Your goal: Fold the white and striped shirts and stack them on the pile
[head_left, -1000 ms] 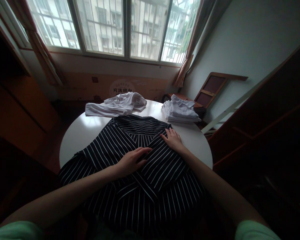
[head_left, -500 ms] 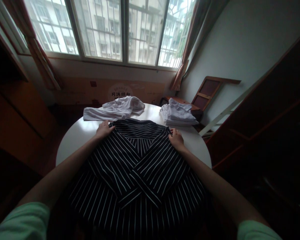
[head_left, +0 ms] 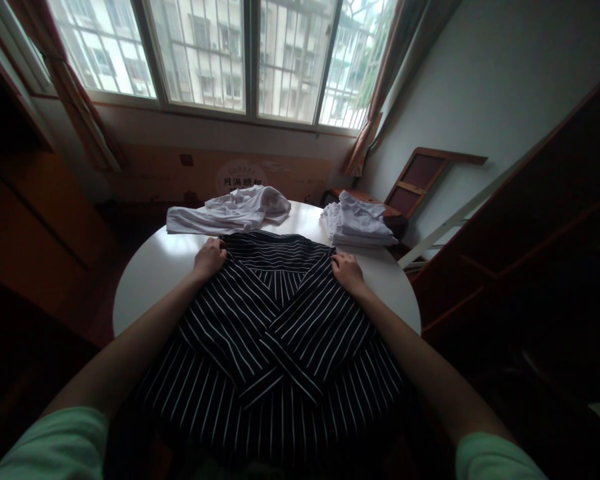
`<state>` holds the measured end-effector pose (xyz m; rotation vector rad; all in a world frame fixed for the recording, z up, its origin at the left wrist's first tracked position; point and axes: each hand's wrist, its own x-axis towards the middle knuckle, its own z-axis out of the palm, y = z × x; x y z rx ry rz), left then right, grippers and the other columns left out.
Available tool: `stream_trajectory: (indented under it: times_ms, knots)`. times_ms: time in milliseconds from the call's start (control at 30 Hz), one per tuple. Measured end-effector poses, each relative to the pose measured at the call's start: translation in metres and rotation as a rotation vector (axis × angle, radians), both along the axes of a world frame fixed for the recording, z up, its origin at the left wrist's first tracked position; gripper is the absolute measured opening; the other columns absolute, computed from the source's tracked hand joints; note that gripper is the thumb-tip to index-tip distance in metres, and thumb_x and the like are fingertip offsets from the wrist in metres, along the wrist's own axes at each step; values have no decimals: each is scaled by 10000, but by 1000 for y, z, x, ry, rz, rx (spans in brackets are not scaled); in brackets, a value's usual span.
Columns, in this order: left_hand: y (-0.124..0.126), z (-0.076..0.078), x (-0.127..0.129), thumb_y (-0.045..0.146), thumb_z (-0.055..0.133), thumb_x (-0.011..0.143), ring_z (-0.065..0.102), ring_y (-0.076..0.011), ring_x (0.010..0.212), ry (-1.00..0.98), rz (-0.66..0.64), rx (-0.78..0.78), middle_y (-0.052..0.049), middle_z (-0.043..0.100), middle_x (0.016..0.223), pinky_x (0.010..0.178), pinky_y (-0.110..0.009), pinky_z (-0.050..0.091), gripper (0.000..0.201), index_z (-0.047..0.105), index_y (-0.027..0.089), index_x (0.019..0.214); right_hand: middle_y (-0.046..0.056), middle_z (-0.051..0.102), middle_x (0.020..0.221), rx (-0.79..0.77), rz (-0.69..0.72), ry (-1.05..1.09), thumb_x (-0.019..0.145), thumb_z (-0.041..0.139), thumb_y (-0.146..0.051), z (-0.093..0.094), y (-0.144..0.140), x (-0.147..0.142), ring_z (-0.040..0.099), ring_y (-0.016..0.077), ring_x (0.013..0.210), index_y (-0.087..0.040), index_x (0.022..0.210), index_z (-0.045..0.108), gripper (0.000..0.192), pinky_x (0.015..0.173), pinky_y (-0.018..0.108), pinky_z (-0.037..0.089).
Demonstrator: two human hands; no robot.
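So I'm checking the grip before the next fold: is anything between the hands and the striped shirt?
Nothing visible. The left hand and right hand both grip the far corners of the striped shirt directly; the crumpled white garment and folded white stack lie beyond.

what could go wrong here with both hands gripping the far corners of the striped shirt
1. The crossed sleeves on the striped shirt lie loose; pulling with the left hand and right hand could undo that fold.
2. The shirt's near part hangs over the round table edge, so it might slide off.
3. The crumpled white garment lies just beyond the left hand, and the folded white stack sits near the right; a push forward could disturb them.
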<state>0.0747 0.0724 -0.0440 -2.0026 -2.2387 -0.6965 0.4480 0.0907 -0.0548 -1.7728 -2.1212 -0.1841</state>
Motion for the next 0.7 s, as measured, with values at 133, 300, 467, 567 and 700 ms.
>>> stream_trajectory:
  times_ms: [133, 300, 467, 567, 700]
  knots:
    - [-4, 0, 3, 168, 407, 766, 535, -226, 985, 21, -6, 34, -124, 536, 1074, 859, -314, 432, 312, 527, 119, 1050, 110, 594, 1064, 9, -7, -1, 840, 408, -237, 2, -5, -2, 465, 234, 1009, -115, 1000, 619, 292, 876, 322, 363]
    - [-2, -1, -1, 186, 410, 777, 532, -218, 1001, -27, -6, 28, -112, 529, 1091, 862, -313, 434, 349, 491, 144, 1114, 134, 572, 1070, 9, -105, 56, 826, 457, -342, 6, -11, -4, 481, 238, 1014, -109, 1096, 553, 369, 854, 330, 380]
    - [2, -4, -6, 219, 393, 805, 556, -208, 949, -34, -70, -27, -87, 534, 1064, 833, -312, 446, 348, 505, 191, 1133, 118, 546, 1087, -64, -162, 35, 830, 445, -419, 10, -17, -5, 558, 220, 908, -187, 1192, 485, 432, 740, 308, 426]
    - [2, -4, -7, 214, 386, 809, 563, -217, 904, 0, -85, -42, -99, 533, 1046, 806, -322, 455, 314, 554, 178, 1072, 89, 576, 1031, -99, -128, -11, 861, 403, -365, 12, -18, -5, 571, 203, 864, -222, 1158, 514, 348, 719, 298, 428]
    - [-4, 0, -2, 164, 407, 787, 498, -251, 1009, 122, -47, 188, -117, 513, 1074, 866, -359, 417, 285, 572, 168, 1018, 97, 574, 988, -18, -115, -57, 852, 421, -292, 13, -20, -7, 553, 216, 856, -209, 1116, 553, 306, 718, 311, 432]
